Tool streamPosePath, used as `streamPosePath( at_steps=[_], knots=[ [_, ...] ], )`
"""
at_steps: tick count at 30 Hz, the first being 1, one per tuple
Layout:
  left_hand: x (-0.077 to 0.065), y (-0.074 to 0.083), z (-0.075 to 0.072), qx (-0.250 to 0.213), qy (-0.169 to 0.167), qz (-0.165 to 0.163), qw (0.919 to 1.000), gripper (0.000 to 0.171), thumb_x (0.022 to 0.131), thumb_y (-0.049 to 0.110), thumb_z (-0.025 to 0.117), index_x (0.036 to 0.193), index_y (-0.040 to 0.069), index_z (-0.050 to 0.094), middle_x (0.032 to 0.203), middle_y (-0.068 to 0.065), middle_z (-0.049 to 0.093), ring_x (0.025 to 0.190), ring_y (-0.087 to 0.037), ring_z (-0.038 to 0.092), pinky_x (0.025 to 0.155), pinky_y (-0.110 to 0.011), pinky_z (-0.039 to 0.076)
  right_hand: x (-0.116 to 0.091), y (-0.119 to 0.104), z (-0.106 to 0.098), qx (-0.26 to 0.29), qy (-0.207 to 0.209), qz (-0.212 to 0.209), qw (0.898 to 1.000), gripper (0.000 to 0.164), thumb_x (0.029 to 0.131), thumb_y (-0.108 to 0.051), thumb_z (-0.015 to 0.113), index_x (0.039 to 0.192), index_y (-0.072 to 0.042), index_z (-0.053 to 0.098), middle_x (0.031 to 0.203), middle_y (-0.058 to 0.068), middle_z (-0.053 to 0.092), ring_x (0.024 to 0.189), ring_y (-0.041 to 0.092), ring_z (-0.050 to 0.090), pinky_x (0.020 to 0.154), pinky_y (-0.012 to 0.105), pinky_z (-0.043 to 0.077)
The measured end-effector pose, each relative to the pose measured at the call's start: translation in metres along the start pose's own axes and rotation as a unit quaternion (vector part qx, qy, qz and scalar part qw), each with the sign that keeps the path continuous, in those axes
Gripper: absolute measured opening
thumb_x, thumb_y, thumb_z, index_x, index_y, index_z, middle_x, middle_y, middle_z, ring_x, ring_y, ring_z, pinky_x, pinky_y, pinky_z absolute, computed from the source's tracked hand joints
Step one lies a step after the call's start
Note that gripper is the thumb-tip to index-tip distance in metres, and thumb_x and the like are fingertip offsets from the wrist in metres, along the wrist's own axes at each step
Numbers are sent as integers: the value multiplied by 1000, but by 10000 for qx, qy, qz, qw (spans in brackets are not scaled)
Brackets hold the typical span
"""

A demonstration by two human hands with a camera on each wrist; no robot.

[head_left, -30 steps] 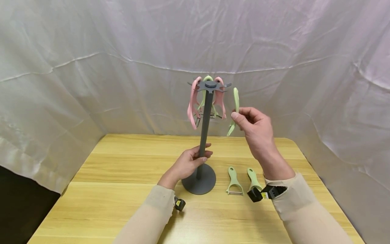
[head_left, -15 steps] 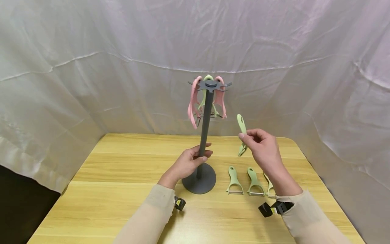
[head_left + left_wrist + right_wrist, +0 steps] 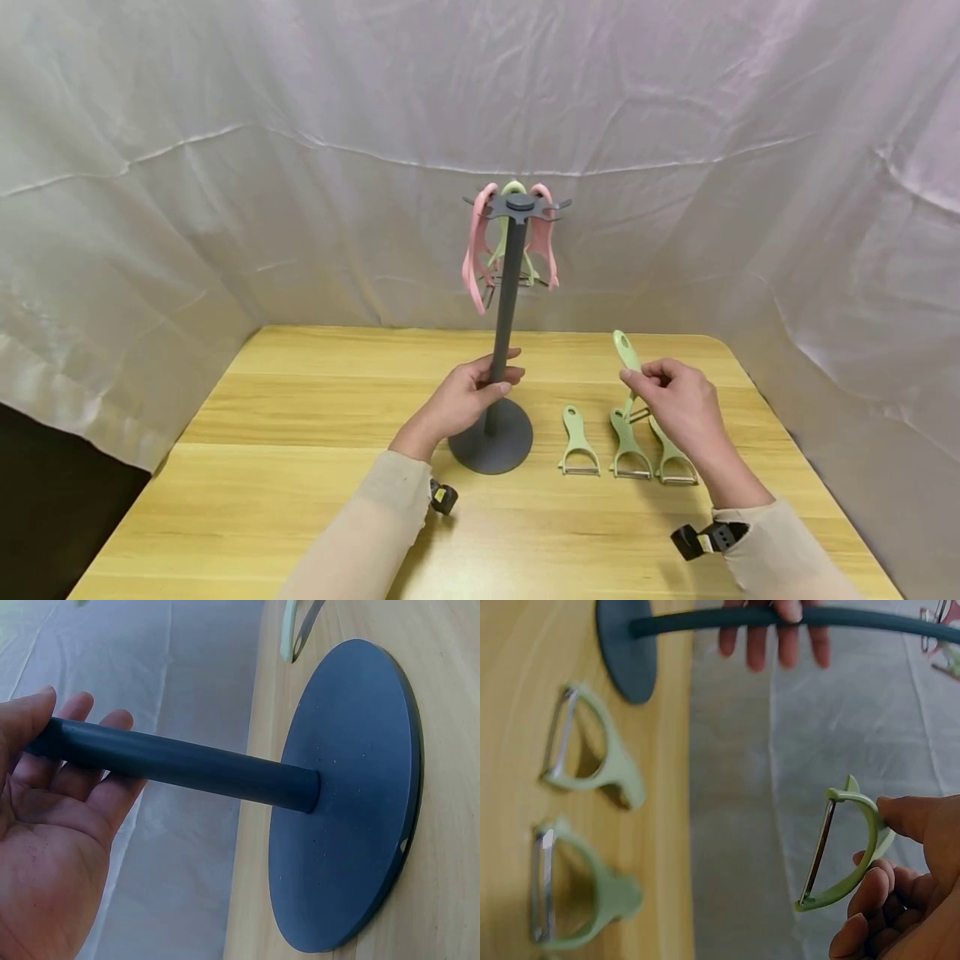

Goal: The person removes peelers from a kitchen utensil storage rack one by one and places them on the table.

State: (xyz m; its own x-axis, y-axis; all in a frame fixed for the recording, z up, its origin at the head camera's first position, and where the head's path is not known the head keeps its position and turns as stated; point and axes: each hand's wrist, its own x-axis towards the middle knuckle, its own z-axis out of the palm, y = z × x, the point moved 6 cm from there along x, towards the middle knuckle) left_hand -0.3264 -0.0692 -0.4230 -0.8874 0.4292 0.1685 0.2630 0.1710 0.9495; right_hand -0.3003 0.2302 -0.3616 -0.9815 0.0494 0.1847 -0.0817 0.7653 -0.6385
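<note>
My left hand holds the dark grey pole of an upright stand low down, thumb on the near side and fingers behind it. In the left wrist view the stand's round base sits flat on the wood. At the right, my right hand pinches a green peeler between thumb and fingers, handle end up. Its blade and curved frame show in the right wrist view. Below it lie three more green peelers, the left one, the middle one and the right one.
Two pink peelers, a left one and a right one, hang from the stand's hooked top, with a green peeler behind. A light curtain encloses the wooden table.
My right hand has moved down and to the right with the green peeler, away from the stand's top to over the row of peelers. My left hand has stayed on the pole.
</note>
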Motion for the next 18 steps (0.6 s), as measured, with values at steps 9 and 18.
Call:
streamPosePath(
  at_steps=[9,18],
  knots=[
    [2,0,-1,-42,-21,15,10000,48,109,11,59,155,24,54,142,-11,68,133,-26,65,112,-47,51,2,54,0,-538,-323,316,9975,58,102,-54,64,116,1,71,101,16,73,77,23,58,64,33,44],
    [0,0,-1,-77,-39,-19,10000,49,109,11,59,156,24,53,143,-11,68,133,-25,65,113,-46,51,1,102,-4,-1165,-813,773,9868,45,102,-49,63,84,-8,65,69,1,55,63,20,49,54,34,36]
  ],
)
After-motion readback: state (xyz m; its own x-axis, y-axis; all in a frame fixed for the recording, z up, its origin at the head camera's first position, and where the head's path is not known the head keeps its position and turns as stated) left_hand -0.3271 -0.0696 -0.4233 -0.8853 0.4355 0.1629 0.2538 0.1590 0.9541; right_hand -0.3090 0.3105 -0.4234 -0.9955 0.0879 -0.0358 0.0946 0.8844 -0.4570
